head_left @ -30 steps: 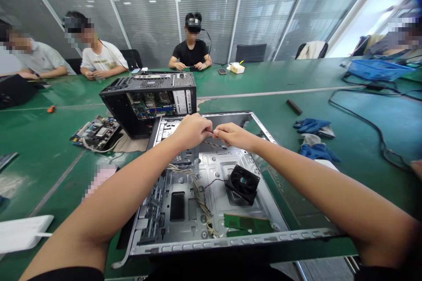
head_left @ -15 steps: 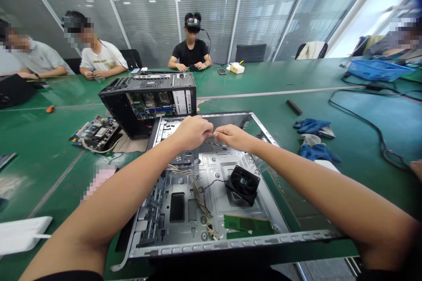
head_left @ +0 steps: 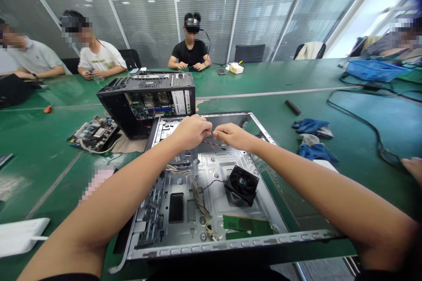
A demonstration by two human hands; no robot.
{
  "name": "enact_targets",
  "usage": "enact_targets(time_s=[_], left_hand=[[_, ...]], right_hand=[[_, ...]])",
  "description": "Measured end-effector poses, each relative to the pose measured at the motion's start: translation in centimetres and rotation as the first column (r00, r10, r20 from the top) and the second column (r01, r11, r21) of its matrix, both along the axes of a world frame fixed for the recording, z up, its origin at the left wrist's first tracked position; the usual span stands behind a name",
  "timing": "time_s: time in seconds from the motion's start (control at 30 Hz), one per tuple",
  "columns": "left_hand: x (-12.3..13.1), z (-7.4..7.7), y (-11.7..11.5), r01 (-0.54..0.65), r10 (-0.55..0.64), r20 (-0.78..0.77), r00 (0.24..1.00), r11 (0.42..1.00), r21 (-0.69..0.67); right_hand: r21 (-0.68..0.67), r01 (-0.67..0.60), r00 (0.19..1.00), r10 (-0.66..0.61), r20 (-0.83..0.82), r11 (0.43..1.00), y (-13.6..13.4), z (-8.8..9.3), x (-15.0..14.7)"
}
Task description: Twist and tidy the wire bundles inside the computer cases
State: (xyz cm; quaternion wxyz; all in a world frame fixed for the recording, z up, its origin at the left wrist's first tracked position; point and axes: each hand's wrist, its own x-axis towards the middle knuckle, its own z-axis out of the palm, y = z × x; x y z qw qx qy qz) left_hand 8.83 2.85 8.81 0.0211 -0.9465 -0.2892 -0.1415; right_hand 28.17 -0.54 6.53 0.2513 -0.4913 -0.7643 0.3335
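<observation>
An open computer case (head_left: 245, 240) lies flat on the green table, its inside facing up. Over its far part, my left hand (head_left: 196, 131) and my right hand (head_left: 232, 136) meet with fingertips pinched on a thin wire, whose dark and reddish length (head_left: 214, 143) hangs just below them. Inside the case sit a black fan (head_left: 242, 184) with a purple-red lead, a twisted cable bundle (head_left: 200, 202) and green memory modules (head_left: 247, 225) near the front edge.
Behind stands another computer case (head_left: 145, 92); a motherboard (head_left: 95, 134) lies to its left. Blue gloves (head_left: 313, 127), a dark bar (head_left: 292, 107), black cables (head_left: 362, 116) and a blue basket (head_left: 376, 70) are on the right. Several people sit around; a person's hand shows at the right edge.
My hands keep nearly the same pose, with a tiny gap now showing the wire between the fingertips. The other person's hand at the right edge reaches further into view.
</observation>
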Motion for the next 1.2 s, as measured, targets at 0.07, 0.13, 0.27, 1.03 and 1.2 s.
enact_targets(time_s=[0.07, 0.13, 0.27, 1.03, 1.2], left_hand=[[0.05, 0.09, -0.01, 0.007, -0.007, -0.021, 1.0, 1.0, 0.005], [0.04, 0.11, 0.04, 0.012, -0.012, -0.03, 0.999, 1.0, 0.003], [-0.03, -0.1, 0.15, 0.02, -0.02, -0.005, 1.0, 1.0, 0.002], [0.1, -0.14, -0.02, 0.044, -0.041, -0.04, 0.998, 0.997, 0.064], [0.23, -0.03, -0.19, 0.012, -0.006, -0.056, 0.998, 0.995, 0.101]], right_hand=[[0.105, 0.0, 0.996, -0.009, 0.087, 0.994, 0.0, -0.02, -0.09], [0.185, -0.008, 0.989, -0.02, 0.148, 0.983, -0.03, -0.1, -0.18], [0.209, -0.01, 0.985, -0.026, 0.173, 0.978, -0.11, -0.09, -0.25], [0.162, -0.054, 0.979, 0.02, 0.202, 0.985, 0.15, -0.49, -0.28], [0.165, -0.043, 0.983, 0.012, 0.186, 0.985, 0.17, -0.57, -0.29]])
